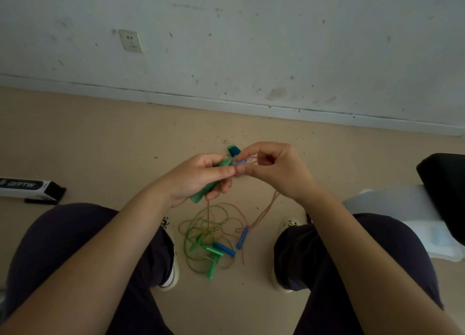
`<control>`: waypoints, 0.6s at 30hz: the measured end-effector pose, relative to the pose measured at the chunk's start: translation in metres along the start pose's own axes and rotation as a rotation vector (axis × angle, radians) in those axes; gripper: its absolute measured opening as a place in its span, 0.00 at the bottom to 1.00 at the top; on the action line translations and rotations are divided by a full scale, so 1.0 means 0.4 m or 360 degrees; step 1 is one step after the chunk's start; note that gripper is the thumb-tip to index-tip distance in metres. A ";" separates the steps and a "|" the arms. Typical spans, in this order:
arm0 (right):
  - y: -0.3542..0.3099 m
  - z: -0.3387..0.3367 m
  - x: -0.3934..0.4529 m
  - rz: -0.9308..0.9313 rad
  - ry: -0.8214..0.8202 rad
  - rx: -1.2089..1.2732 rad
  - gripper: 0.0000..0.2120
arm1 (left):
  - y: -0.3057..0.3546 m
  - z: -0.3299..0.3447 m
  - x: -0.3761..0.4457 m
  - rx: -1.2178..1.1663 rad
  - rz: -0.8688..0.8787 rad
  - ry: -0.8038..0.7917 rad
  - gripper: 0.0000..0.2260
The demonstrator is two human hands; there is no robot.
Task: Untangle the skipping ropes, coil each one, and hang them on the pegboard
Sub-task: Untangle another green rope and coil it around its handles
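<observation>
The left hand covers the middle of a green handle, and the right hand hides where the tan cord ends among its fingers. Which cord joins which handle in the tangle on the floor is too fine to trace. The black-and-white box is cut by the left edge, its lettering blurred, and the dark object by the right edge.
</observation>
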State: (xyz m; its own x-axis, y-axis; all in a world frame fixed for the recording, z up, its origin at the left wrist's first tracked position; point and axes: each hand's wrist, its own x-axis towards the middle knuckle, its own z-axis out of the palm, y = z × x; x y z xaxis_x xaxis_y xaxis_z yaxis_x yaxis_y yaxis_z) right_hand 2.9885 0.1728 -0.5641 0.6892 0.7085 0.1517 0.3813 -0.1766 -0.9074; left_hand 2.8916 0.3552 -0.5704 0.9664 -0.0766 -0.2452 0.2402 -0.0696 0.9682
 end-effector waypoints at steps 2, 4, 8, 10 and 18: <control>0.003 -0.002 -0.001 0.0038 -0.0057 -0.0048 0.06 | 0.001 -0.001 -0.002 0.0003 0.0015 -0.0020 0.07; 0.001 0.002 -0.003 0.0044 -0.0077 -0.0121 0.05 | 0.001 -0.001 -0.004 0.0030 0.0024 -0.0017 0.07; 0.019 -0.018 0.005 0.0114 0.0227 -0.0207 0.08 | 0.000 -0.017 -0.004 0.0064 0.0045 0.0116 0.07; 0.024 -0.037 0.006 0.0145 0.0456 -0.0111 0.09 | 0.002 -0.032 -0.005 0.0117 0.0046 0.0197 0.07; -0.018 -0.050 -0.015 0.0254 -0.0063 0.0327 0.13 | -0.003 -0.031 -0.008 0.0222 0.0023 0.0216 0.14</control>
State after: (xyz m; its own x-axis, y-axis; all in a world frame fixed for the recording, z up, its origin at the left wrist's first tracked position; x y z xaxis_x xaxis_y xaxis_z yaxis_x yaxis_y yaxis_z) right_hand 2.9940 0.1560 -0.5506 0.7043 0.7098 -0.0117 0.1337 -0.1489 -0.9798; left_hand 2.8893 0.3677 -0.5702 0.9755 0.0556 -0.2131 0.2200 -0.2077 0.9531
